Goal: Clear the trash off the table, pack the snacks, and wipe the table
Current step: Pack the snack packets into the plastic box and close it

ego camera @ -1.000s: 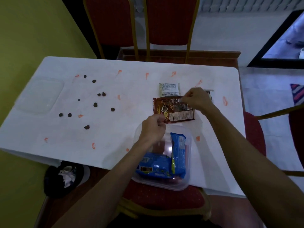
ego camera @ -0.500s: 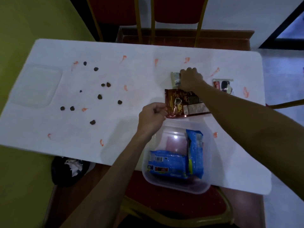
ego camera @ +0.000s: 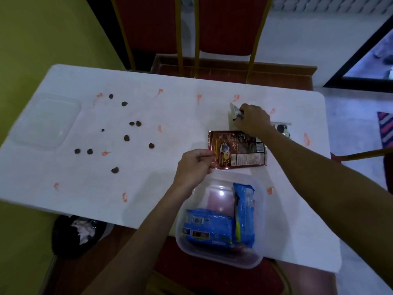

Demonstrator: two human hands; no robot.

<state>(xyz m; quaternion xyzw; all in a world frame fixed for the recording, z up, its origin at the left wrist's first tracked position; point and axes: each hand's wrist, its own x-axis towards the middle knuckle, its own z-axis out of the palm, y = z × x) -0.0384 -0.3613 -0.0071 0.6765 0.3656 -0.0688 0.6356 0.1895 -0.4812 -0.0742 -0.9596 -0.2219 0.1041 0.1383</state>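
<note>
Packing snacks. Left hand (ego camera: 192, 165) pinches brown packet (ego camera: 238, 149) corner, frame centre on tabletop (ego camera: 148, 184). Right hand (ego camera: 253, 120) closed over white packet (ego camera: 234, 112), upper right. Box (ego camera: 221, 218) below holds blue packs (ego camera: 209, 227). Next: lift both into box.

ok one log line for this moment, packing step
left hand: pinching brown packet | right hand: on white packet | container: two blue packs
</note>
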